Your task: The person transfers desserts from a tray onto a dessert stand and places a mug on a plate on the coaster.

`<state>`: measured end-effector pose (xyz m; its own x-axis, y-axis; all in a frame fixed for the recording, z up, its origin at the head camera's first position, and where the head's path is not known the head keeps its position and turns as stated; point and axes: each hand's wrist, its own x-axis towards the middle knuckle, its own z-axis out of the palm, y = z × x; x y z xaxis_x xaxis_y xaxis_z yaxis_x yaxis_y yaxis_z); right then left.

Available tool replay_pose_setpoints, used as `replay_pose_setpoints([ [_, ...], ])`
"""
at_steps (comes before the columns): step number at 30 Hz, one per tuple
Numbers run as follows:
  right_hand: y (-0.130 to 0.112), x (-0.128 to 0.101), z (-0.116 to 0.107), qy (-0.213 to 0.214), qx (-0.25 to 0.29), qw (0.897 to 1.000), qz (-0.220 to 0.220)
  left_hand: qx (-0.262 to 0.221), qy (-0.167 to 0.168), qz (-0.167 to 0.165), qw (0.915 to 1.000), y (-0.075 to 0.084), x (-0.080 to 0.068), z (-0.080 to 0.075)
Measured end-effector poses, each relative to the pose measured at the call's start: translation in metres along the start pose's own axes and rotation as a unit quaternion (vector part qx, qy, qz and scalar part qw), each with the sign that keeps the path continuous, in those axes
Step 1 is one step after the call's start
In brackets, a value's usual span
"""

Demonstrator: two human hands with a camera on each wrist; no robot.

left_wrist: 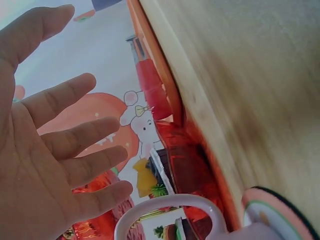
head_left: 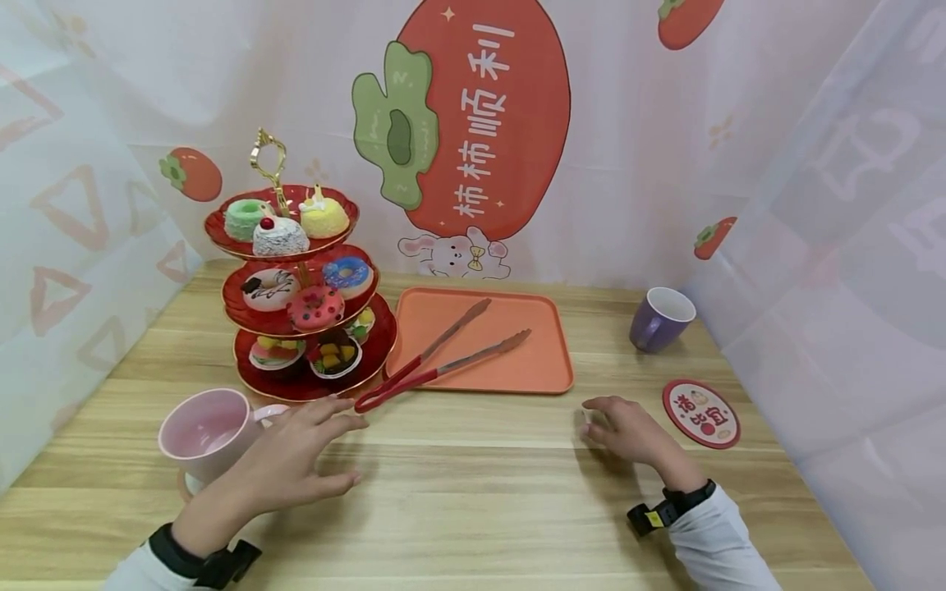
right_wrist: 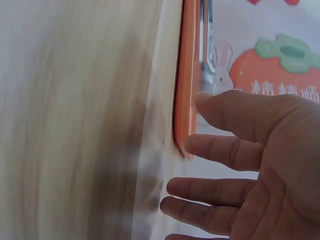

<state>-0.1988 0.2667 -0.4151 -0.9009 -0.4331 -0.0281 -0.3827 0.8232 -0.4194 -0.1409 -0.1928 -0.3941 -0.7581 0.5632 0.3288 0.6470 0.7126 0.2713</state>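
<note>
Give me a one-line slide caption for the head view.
Left hand open near red tongs lying across an orange tray; right hand rests on the wooden table.

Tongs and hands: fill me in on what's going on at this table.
A person sits at a wooden table with both hands open and holding nothing. The left hand reaches toward the red handle end of the tongs, which lie half on the orange tray. A pink cup sits just left of that hand, behind it a three-tier stand of toy cakes. The right hand rests on the table near a round coaster; a purple mug stands further back.
</note>
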Motion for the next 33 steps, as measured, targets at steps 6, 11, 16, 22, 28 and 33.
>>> replay_pose_setpoints([
  [6, 0.017, -0.006, -0.009, 0.008, 0.009, 0.999, 0.039, -0.004, -0.011, 0.003, 0.9999, 0.000, 0.000, 0.007],
  [11, 0.031, -0.012, -0.015, 0.020, 0.021, 0.997, 0.067, -0.012, -0.018, 0.001, 0.9998, 0.000, 0.000, 0.010],
  [16, 0.043, -0.019, -0.019, 0.040, 0.032, 0.995, 0.084, -0.017, -0.029, -0.007, 0.9994, 0.001, 0.000, 0.012],
  [22, 0.056, -0.027, -0.025, 0.066, 0.008, 0.994, 0.085, -0.014, -0.034, -0.009, 0.9993, 0.002, 0.001, 0.013],
  [28, 0.066, -0.035, -0.035, 0.085, -0.023, 0.993, 0.081, -0.012, -0.036, -0.009, 0.9992, 0.002, 0.001, 0.014],
  [33, 0.079, -0.041, -0.042, 0.093, -0.038, 0.991, 0.092, -0.014, -0.043, -0.012, 0.9989, 0.002, 0.001, 0.014],
])
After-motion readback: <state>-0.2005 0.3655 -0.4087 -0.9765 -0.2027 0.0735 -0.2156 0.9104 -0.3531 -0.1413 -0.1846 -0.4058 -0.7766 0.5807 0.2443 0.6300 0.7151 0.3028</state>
